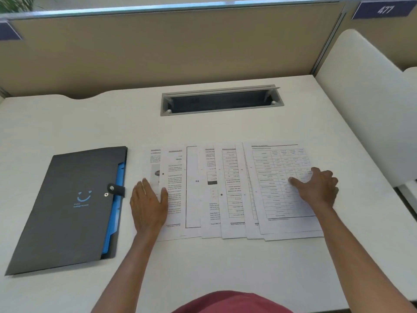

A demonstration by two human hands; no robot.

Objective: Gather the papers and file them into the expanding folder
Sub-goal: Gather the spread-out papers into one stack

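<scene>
Papers (225,190): printed sheets are lying fanned in an overlapping row across the counter (225,279), none gathered yet. Left hand (149,204) is resting flat on the leftmost sheets, grip wide, holding nothing. Right hand (316,188) is pressing, splayed, on the rightmost sheet (a table of figures), grip likewise wide. Expanding folder (67,211) is lying just left of the row, flap down, so squaring, opening and filing are all remaining. Cable hatch (222,100) is sitting behind, well apart, obstructing nothing.

A white tabletop (225,263) with a grey cable slot (222,100) meets a beige partition (169,53) bearing a blue "477" sign (383,10).
</scene>
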